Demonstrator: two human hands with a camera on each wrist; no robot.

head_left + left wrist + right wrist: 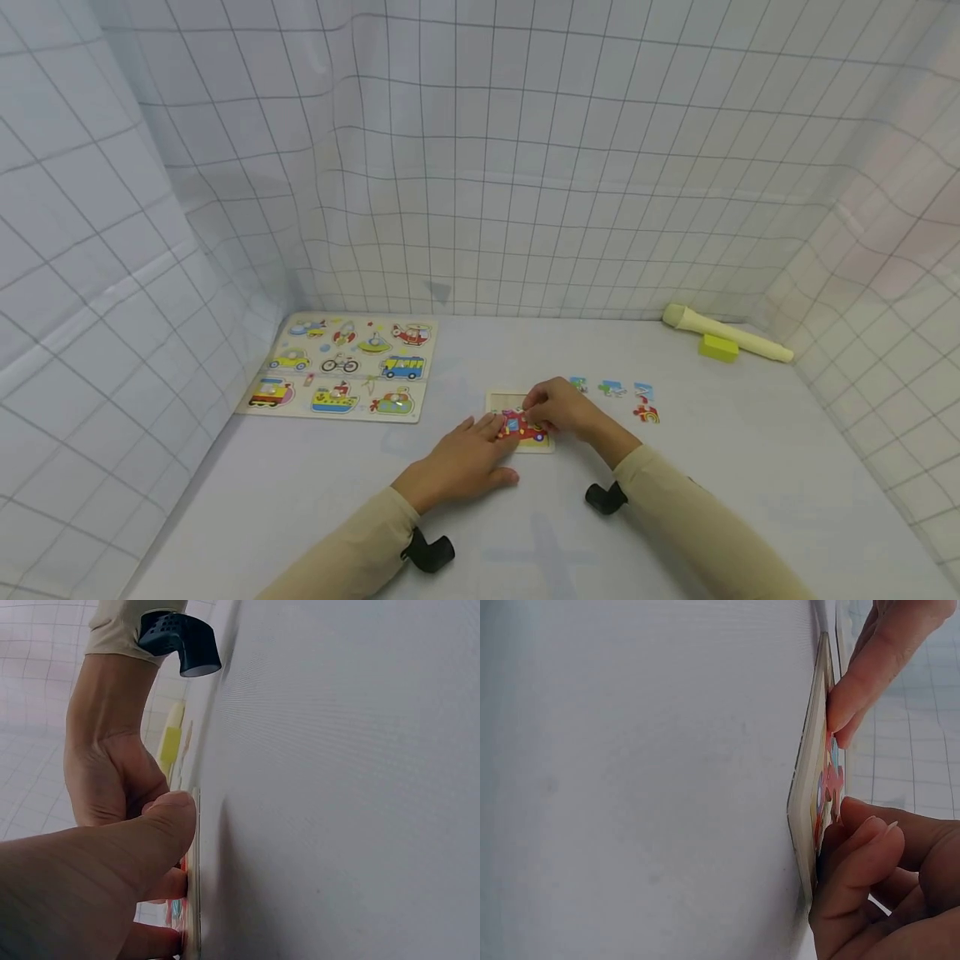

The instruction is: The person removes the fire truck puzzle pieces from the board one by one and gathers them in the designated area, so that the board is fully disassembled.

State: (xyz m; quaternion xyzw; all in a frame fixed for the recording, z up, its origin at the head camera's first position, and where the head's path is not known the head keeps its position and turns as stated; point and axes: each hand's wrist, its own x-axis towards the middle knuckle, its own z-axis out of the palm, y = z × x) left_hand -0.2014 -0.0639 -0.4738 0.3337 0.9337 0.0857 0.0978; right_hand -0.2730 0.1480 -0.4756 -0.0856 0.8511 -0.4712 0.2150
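- White table (360,475), gridded curtain (555,167) behind.
- Left hand (463,462) lies, fingers extended, on one puzzle tray (507,401).
- Right hand (561,408) curls over it; cannot tell if gripping.
- Four loose pieces (646,414), right.
- One vehicle board (302,402), left; one yellow block (718,348), one pale stick (757,344), far right.

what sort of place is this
Probably a makeshift recording booth: gridded sheeting encloses a white tabletop on three sides, and black devices, perhaps the wrist cameras, sit at both sleeves.

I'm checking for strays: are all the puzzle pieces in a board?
No, several loose puzzle pieces lie on the table, right of the small puzzle board.
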